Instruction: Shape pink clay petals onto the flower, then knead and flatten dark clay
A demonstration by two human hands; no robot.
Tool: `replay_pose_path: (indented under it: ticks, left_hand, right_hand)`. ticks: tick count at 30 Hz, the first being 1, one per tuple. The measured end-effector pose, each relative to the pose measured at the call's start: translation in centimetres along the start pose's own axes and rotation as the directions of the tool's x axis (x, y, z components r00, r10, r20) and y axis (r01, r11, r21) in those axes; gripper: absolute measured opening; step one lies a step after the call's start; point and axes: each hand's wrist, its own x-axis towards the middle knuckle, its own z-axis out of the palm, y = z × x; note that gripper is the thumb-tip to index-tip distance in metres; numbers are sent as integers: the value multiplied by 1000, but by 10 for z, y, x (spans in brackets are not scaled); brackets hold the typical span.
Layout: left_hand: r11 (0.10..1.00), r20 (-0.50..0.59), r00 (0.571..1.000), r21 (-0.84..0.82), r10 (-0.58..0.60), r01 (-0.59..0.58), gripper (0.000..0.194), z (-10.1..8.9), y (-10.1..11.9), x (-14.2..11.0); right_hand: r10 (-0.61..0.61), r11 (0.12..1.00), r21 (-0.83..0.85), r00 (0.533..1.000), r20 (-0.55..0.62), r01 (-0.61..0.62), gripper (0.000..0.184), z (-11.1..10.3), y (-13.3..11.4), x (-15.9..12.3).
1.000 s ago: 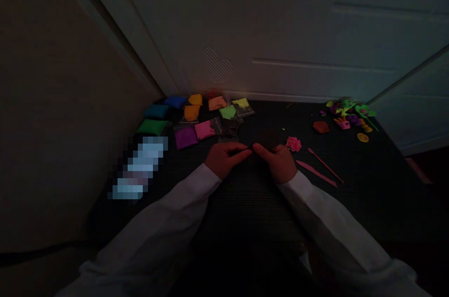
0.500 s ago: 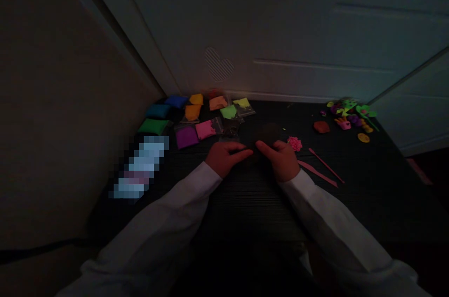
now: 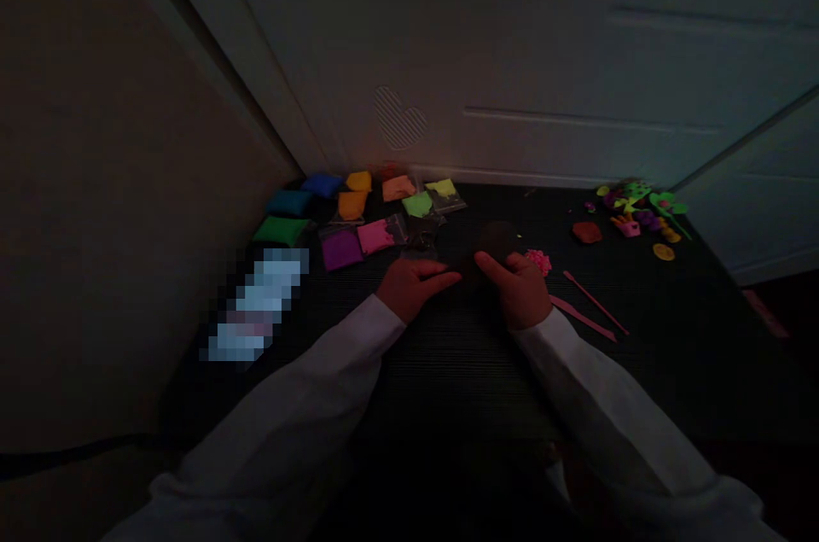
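My left hand point(image 3: 409, 288) is closed, thumb and forefinger pinched together at the left edge of a dark, flat-looking piece point(image 3: 497, 237). Against its near side is my right hand point(image 3: 521, 293), thumb on top and fingers curled round it. The piece almost blends into the black tabletop, so its outline and material are hard to make out; it may be clay. Just beyond my right hand lies a bumpy pink clump point(image 3: 538, 261), partly covered by the fingers. A pink flat modelling knife point(image 3: 587, 320) and a thin pink stick tool point(image 3: 596, 303) rest to the right.
Packets of coloured clay, including a purple one point(image 3: 341, 249) and a green one point(image 3: 281, 230), line the back left. A blurred bright phone-like screen point(image 3: 259, 303) lies left. Small clay flowers point(image 3: 667, 203), a reddish-brown lump point(image 3: 587, 232) and a yellow disc point(image 3: 664, 252) sit right. A pale panel point(image 3: 409, 55) stands behind.
My right hand has shifted slightly to the right, its thumb moving a little away from the left hand. My left hand stays nearly in place. The dark piece has moved slightly right.
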Motion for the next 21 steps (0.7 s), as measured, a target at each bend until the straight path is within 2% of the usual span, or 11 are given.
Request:
replay_pose_path:
  ticks: [6, 13, 21]
  left_hand:
    - [998, 48, 998, -51, -36, 38, 32, 3, -3, 2]
    - [998, 41, 998, -20, -56, 57, 25, 1, -1, 1]
    - [989, 85, 992, -100, -99, 107, 24, 4, -3, 3]
  right_hand:
    - [-20, 1000, 7, 999, -32, 20, 21, -1, 0, 1]
    - [-26, 1000, 9, 999, -35, 27, 20, 0, -1, 1]
    - [-61, 998, 4, 994, -91, 62, 20, -3, -3, 5]
